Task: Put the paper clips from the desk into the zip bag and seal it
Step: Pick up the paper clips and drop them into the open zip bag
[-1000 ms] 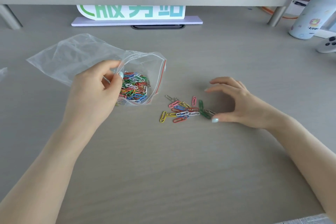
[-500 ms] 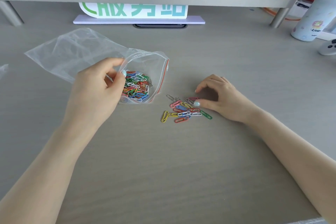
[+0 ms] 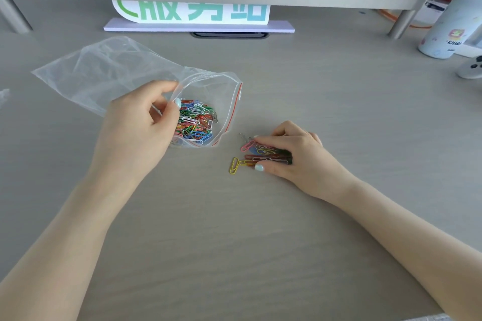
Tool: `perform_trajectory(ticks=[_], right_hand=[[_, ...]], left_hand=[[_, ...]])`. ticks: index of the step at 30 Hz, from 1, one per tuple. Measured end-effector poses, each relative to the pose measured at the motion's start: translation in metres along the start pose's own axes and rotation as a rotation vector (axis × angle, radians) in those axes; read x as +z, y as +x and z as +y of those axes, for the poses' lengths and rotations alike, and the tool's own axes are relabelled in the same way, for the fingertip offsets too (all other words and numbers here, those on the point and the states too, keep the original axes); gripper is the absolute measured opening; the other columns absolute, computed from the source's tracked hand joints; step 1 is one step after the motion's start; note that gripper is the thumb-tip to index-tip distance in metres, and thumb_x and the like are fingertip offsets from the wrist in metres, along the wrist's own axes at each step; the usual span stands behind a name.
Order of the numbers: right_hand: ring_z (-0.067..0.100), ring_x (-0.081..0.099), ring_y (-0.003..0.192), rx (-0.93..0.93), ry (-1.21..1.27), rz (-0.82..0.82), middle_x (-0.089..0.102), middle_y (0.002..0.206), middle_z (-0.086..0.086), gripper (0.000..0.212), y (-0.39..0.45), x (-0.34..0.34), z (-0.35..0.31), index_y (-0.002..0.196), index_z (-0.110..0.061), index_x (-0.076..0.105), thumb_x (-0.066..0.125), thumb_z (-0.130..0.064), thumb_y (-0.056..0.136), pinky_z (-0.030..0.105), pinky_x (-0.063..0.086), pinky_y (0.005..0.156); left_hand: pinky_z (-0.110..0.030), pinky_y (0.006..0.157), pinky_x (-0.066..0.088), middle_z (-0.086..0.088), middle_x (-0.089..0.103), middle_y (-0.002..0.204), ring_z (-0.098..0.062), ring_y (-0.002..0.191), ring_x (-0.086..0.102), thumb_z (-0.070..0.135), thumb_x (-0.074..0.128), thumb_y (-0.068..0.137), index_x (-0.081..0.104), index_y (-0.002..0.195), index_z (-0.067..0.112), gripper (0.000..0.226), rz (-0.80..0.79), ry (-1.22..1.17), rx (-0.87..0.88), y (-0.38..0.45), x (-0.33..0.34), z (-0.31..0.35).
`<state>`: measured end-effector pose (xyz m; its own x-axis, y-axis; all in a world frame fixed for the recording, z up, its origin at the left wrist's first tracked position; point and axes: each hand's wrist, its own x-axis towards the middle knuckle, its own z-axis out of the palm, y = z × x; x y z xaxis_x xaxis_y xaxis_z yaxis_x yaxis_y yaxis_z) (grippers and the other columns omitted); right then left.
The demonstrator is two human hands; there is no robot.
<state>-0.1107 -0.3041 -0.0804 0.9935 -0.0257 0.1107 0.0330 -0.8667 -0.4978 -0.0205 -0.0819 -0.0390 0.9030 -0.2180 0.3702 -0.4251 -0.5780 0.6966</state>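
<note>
The zip bag [image 3: 135, 73], lying open-mouthed on the tabletop [image 3: 339, 112], is pinched at its near lip by the left hand [image 3: 138, 128]; a heap of paper clips [image 3: 195, 122] is seen inside. Just right of the bag, the loose paper clips [image 3: 257, 156] are covered and gathered under the curled fingers of the right hand [image 3: 294, 154].

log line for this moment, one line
left hand holds zip bag mouth open | right hand gathers loose paper clips on desk | bag unsealed
</note>
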Motion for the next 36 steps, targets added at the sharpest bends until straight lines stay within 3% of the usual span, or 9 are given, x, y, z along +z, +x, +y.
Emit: perform_trajectory(ticks=[2,4,7,14,20,28,32,36], right_hand=[[0.012,0.049,0.089,-0.007,0.067,0.008,0.048,0.1,-0.005,0.037,0.0,0.0,-0.001,0.117,-0.033,0.061,0.066,-0.037,0.08,0.021,0.03,0.087],[0.01,0.049,0.079,-0.009,0.132,0.016,0.05,0.094,-0.006,0.031,0.0,-0.002,-0.001,0.112,-0.03,0.066,0.067,-0.03,0.081,0.014,0.036,0.074],[0.01,0.049,0.072,0.005,0.202,0.018,0.052,0.089,-0.009,0.021,0.001,-0.005,0.0,0.103,-0.03,0.069,0.067,-0.025,0.082,0.015,0.037,0.065],[0.012,0.052,0.075,-0.025,0.137,0.005,0.057,0.087,-0.004,0.009,0.0,-0.009,-0.003,0.09,-0.023,0.071,0.064,-0.02,0.084,0.02,0.041,0.067],[0.016,0.054,0.072,-0.094,-0.025,0.032,0.057,0.09,-0.004,0.01,-0.002,-0.008,-0.007,0.09,-0.019,0.07,0.06,-0.02,0.087,0.031,0.045,0.067],[0.015,0.049,0.068,-0.193,-0.148,0.082,0.059,0.088,-0.001,0.012,-0.003,-0.006,-0.001,0.091,-0.019,0.069,0.057,-0.021,0.087,0.02,0.032,0.061],[0.012,0.05,0.066,-0.187,-0.134,0.126,0.061,0.083,-0.003,0.017,-0.002,-0.006,0.001,0.089,-0.02,0.07,0.053,-0.022,0.086,0.022,0.037,0.057],[0.018,0.058,0.069,-0.143,-0.069,0.154,0.064,0.082,0.0,0.018,0.0,-0.008,0.003,0.089,-0.018,0.072,0.055,-0.02,0.084,0.028,0.046,0.059]], left_hand=[[-0.011,0.053,0.037,0.01,0.063,0.073,-0.007,0.061,0.053,0.014,0.051,0.086,0.064,0.11,0.024,0.029,-0.002,0.003,-0.004,0.0,0.0,0.0],[-0.016,0.055,0.038,0.01,0.062,0.071,-0.01,0.06,0.052,0.014,0.051,0.086,0.064,0.11,0.024,0.029,-0.005,0.005,-0.007,0.0,0.0,0.001],[-0.008,0.052,0.036,0.009,0.062,0.07,-0.011,0.063,0.053,0.014,0.051,0.086,0.064,0.109,0.024,0.029,-0.003,0.007,-0.005,0.0,0.0,0.001],[-0.013,0.055,0.038,0.01,0.063,0.072,-0.009,0.063,0.054,0.014,0.051,0.086,0.064,0.108,0.024,0.027,0.0,0.003,0.001,0.0,-0.001,0.002],[-0.007,0.051,0.034,0.01,0.061,0.069,-0.005,0.06,0.052,0.015,0.051,0.086,0.064,0.109,0.024,0.028,0.006,0.008,0.007,-0.001,-0.002,0.002],[-0.006,0.051,0.034,0.01,0.06,0.069,-0.005,0.06,0.052,0.014,0.052,0.086,0.065,0.109,0.022,0.027,0.012,0.004,0.017,0.0,-0.004,0.003],[-0.007,0.05,0.033,0.008,0.06,0.069,-0.007,0.062,0.052,0.013,0.051,0.086,0.064,0.106,0.023,0.026,0.01,-0.004,0.022,0.0,-0.005,0.003],[-0.006,0.049,0.033,0.01,0.058,0.067,-0.001,0.057,0.051,0.014,0.052,0.086,0.064,0.106,0.024,0.025,0.006,-0.016,0.015,0.001,-0.005,0.002]])
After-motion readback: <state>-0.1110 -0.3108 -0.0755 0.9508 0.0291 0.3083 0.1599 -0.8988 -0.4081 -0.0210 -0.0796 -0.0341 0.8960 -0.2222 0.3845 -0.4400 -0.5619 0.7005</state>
